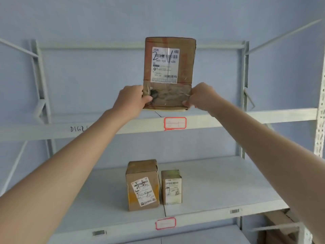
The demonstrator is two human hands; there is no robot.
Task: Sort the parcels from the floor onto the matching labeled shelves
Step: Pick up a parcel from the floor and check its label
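Observation:
A tall brown cardboard parcel (169, 67) stands upright over the front edge of the upper shelf (246, 118); its white label has "2-1" written on it by hand. My left hand (131, 101) grips its lower left corner, and my right hand (202, 98) pinches its lower right corner. A red-bordered shelf label (175, 123) sits on the shelf edge just below the parcel. On the lower shelf (219, 187) stand two smaller parcels marked "2-2": a bigger box (142, 185) and a small box (172, 187).
A second red-bordered label (165, 223) marks the lower shelf's front edge. Grey metal uprights (245, 85) and braces frame the rack against a blue wall. Cardboard (279, 224) shows at the lower right, beneath the lower shelf.

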